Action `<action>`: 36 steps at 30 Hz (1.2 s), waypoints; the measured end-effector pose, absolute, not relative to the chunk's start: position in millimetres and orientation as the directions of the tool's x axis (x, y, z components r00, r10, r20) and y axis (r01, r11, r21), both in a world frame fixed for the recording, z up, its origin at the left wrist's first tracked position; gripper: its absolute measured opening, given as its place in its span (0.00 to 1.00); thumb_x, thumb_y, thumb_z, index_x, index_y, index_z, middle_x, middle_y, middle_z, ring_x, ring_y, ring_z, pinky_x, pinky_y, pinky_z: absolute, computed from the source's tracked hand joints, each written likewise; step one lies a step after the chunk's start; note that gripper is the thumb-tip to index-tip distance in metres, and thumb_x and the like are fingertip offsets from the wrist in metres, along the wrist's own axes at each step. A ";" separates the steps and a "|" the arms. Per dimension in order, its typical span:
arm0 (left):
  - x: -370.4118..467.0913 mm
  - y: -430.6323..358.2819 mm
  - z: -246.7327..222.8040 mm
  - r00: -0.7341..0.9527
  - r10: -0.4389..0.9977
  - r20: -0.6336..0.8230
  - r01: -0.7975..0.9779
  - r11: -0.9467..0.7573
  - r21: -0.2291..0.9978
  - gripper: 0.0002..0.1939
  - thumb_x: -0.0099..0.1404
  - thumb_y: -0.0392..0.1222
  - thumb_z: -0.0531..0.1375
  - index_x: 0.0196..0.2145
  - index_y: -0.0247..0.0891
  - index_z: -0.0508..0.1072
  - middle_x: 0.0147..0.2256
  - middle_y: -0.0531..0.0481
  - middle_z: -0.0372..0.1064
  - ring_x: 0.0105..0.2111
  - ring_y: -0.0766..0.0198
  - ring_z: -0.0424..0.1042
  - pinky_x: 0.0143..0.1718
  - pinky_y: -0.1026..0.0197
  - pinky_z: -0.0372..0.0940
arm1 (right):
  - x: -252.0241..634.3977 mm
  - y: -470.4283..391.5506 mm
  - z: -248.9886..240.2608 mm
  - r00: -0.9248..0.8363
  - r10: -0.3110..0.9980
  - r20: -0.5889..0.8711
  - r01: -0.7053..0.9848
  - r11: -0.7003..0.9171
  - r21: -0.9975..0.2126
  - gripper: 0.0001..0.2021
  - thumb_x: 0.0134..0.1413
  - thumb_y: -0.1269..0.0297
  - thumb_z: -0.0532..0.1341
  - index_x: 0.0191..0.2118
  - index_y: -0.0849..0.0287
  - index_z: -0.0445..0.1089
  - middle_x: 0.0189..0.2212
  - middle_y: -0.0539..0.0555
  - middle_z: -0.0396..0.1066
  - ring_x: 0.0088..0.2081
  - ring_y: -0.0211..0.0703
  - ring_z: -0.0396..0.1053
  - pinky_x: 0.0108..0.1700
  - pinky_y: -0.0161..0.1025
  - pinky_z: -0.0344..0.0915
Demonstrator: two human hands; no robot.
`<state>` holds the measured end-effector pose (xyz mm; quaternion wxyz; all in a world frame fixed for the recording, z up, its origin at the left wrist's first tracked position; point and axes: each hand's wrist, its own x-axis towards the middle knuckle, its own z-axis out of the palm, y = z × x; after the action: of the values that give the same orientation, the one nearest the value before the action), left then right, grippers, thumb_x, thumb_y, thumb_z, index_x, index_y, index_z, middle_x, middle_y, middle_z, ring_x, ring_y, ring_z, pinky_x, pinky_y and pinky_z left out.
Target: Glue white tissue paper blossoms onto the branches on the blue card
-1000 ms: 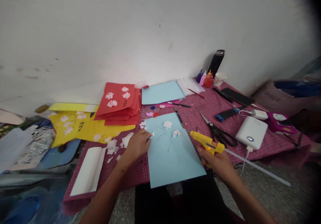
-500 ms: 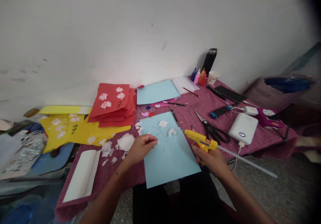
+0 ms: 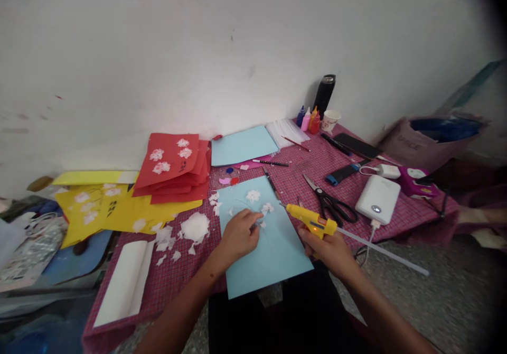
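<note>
Head view: the left hand [image 3: 237, 236] pinches a small white paper piece [image 3: 262, 224] in its fingers over the blue sheet [image 3: 273, 253]; the right hand [image 3: 330, 248] fingers grip the yellow glue gun [image 3: 311, 220], nozzle just beside them.

- The paper sheet [image 3: 267, 248] lies on the desk [image 3: 166, 280], before the person.
- The scissors [image 3: 330, 203] lie right of the sheet.
- The power bank [image 3: 377, 199] lies right of the scissors.
- The bottles [image 3: 308, 120] stand behind, at the wall.
</note>
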<state>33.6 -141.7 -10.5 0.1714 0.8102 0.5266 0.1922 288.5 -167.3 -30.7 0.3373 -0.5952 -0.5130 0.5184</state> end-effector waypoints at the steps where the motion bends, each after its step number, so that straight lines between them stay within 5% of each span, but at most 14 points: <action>1: 34.0 -144.1 -8.8 0.358 0.924 0.132 0.791 -0.376 0.482 0.20 0.60 0.32 0.56 0.51 0.39 0.70 0.41 0.47 0.70 0.42 0.60 0.68 0.46 0.58 0.64 | 288.4 -167.3 -31.1 -0.060 0.959 -0.278 0.255 -0.255 -0.933 0.16 0.54 0.49 0.60 0.37 0.58 0.71 0.17 0.48 0.68 0.21 0.41 0.65 0.24 0.36 0.62; 7: 43.8 -152.3 -7.0 0.303 0.945 0.121 0.863 -0.326 0.387 0.14 0.60 0.43 0.62 0.44 0.39 0.70 0.42 0.46 0.69 0.43 0.55 0.67 0.47 0.54 0.63 | 286.9 -167.6 -25.9 -0.057 0.956 -0.289 0.234 -0.268 -0.934 0.17 0.52 0.49 0.61 0.37 0.58 0.71 0.18 0.48 0.68 0.21 0.41 0.65 0.24 0.36 0.61; 13: 49.9 -151.4 -16.9 0.333 0.933 0.135 0.896 -0.357 0.263 0.09 0.68 0.43 0.54 0.35 0.39 0.72 0.35 0.46 0.68 0.39 0.57 0.67 0.44 0.55 0.63 | 286.2 -168.4 -19.3 -0.049 0.960 -0.277 0.270 -0.254 -0.929 0.15 0.53 0.50 0.60 0.35 0.57 0.72 0.19 0.49 0.68 0.21 0.42 0.67 0.25 0.37 0.64; 36: 65.5 -126.9 -16.5 0.307 0.944 0.121 0.884 -0.331 0.331 0.09 0.69 0.41 0.53 0.35 0.40 0.72 0.34 0.48 0.70 0.37 0.61 0.69 0.40 0.59 0.62 | 291.6 -170.1 -38.1 -0.063 0.947 -0.314 0.261 -0.288 -0.921 0.17 0.55 0.48 0.59 0.38 0.56 0.73 0.19 0.49 0.70 0.22 0.42 0.68 0.25 0.37 0.63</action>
<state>65.5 -126.9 -16.5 0.1013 0.8022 0.5696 0.1477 291.6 -170.1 -38.1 0.3241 -0.6030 -0.5010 0.5295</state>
